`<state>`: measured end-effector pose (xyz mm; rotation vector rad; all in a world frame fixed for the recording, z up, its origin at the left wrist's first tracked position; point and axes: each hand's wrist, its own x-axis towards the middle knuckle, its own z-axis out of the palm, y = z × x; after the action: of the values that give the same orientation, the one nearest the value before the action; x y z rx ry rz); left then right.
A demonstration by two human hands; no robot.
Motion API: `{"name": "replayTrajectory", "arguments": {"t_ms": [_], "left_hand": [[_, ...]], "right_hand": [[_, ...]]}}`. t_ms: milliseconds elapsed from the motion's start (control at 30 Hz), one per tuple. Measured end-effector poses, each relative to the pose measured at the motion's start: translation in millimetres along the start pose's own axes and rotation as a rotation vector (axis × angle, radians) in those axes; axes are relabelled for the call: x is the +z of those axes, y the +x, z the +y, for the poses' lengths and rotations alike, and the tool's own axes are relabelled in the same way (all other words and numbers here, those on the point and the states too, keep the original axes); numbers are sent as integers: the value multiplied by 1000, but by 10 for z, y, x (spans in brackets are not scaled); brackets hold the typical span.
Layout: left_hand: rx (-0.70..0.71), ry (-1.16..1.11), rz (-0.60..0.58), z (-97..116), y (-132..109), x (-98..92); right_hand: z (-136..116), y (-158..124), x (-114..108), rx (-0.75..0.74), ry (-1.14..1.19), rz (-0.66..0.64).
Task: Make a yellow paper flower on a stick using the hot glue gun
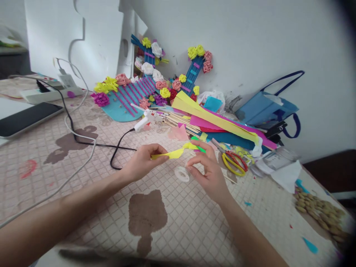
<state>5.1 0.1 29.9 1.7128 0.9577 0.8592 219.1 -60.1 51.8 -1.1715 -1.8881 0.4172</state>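
My left hand (147, 160) pinches a strip of yellow crepe paper (175, 153) between thumb and fingers, its free end pointing right. My right hand (207, 170) is curled, thumb and forefinger tips close together and another finger stretched towards a small crumpled yellow piece (189, 146). Whether anything thin sits in that pinch I cannot make out. A white roll of tape (182, 174) is right beside the right thumb; they look close to touching. A green piece (198, 144) shows behind the right fingers.
Behind the hands are a white glue gun (147, 119), wooden sticks (180, 121), coloured paper sheets (217, 118) and flower-trimmed guitar shapes (128, 98). Scissors (235, 163) lie right, with nuts (319, 211) beyond. Cables (91, 142) cross the left side near a phone (30, 116).
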Motion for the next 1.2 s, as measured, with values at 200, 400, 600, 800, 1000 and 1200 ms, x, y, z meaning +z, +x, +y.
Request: {"name": "replayTrajectory", "arguments": {"t_ms": [200, 400, 600, 800, 1000, 1200], "left_hand": [[166, 267, 83, 164, -62, 89], [191, 288, 23, 175, -81, 136], [245, 341, 14, 142, -98, 148], [205, 368, -23, 160, -100, 132], [158, 356, -59, 161, -85, 110], [110, 329, -116, 179, -73, 72]], "right_hand": [[-143, -24, 187, -77, -87, -52], [-116, 8, 289, -1, 57, -57], [-61, 39, 303, 54, 199, -86], [-7, 44, 322, 64, 206, -102], [37, 54, 338, 75, 195, -128], [38, 53, 332, 74, 185, -137]]}}
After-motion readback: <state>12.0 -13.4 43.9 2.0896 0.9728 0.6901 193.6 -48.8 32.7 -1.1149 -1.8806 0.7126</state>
